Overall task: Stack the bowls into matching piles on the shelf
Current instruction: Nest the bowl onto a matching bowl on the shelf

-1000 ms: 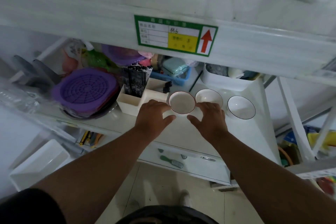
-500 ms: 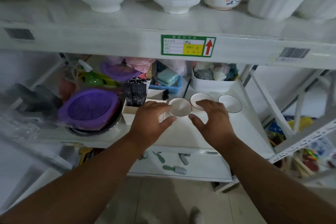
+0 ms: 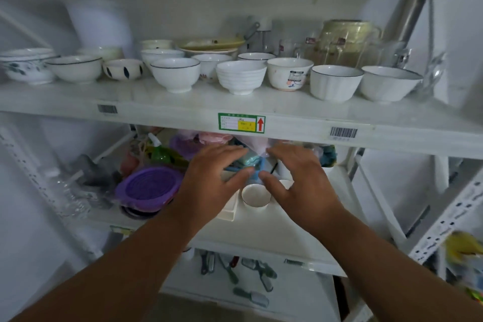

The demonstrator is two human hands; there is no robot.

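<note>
Both hands are raised in front of the lower shelf (image 3: 261,232), palms down. The left hand (image 3: 209,185) has its fingers spread and relaxed, holding nothing. The right hand (image 3: 300,183) is likewise spread, fingers straight, gripping nothing. The 2 thumbs nearly meet above a small white dish (image 3: 255,195), which sits on the lower shelf between the hands; neither hand visibly touches it. A second small dish (image 3: 285,183) shows partly behind the right thumb.

The upper shelf (image 3: 235,107) carries a row of bowls, all upright and unstacked at the front: a black-rimmed bowl (image 3: 175,74), a ribbed white bowl (image 3: 240,76), a bowl with a printed picture (image 3: 289,73), a fluted bowl (image 3: 335,81) and another fluted bowl (image 3: 390,82) to its right. At far left, a leaf-patterned bowl (image 3: 26,64) appears to sit in a stack. A green and yellow label (image 3: 241,123) with a red arrow is fixed to the upper shelf's front edge.

On the lower shelf, a purple strainer (image 3: 150,187) lies left of the left hand. Motion blur softens the items behind the hands.
</note>
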